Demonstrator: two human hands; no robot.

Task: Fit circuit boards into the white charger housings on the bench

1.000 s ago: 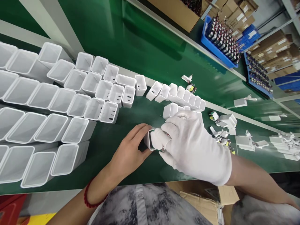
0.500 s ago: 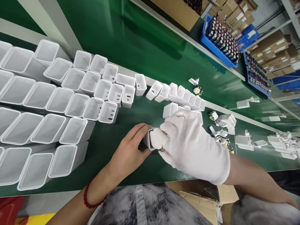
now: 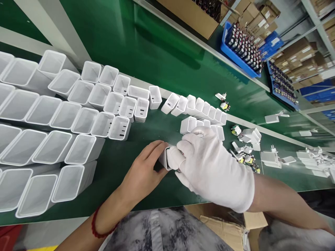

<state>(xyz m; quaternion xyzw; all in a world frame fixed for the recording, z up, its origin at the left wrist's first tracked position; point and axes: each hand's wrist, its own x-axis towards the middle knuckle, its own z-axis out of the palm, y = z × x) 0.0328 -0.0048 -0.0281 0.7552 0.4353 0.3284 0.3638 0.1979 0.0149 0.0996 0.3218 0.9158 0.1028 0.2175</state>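
My bare left hand [image 3: 142, 169] grips a small white plastic housing [image 3: 163, 159] by its sides, just above the green bench. The open end of the housing faces right. My right hand [image 3: 211, 170], in a white glove, is curled at that opening with its fingers pushed into the mouth. Whatever the gloved fingers hold is hidden, though a dark green edge shows inside the rim. Beyond the right hand stand rows of small white housings [image 3: 188, 124], partly covered by the glove.
Rows of larger white open housings [image 3: 84, 120] fill the left side. Circuit boards with yellow parts [image 3: 247, 158] and white plug pieces [image 3: 272, 158] lie at right. A blue tray [image 3: 239, 57] of components sits on the shelf behind. Below the bench edge is a cardboard box [image 3: 222, 226].
The view has shifted slightly. The gloved fingers still press at the mouth of the housing, and my left hand keeps its grip.
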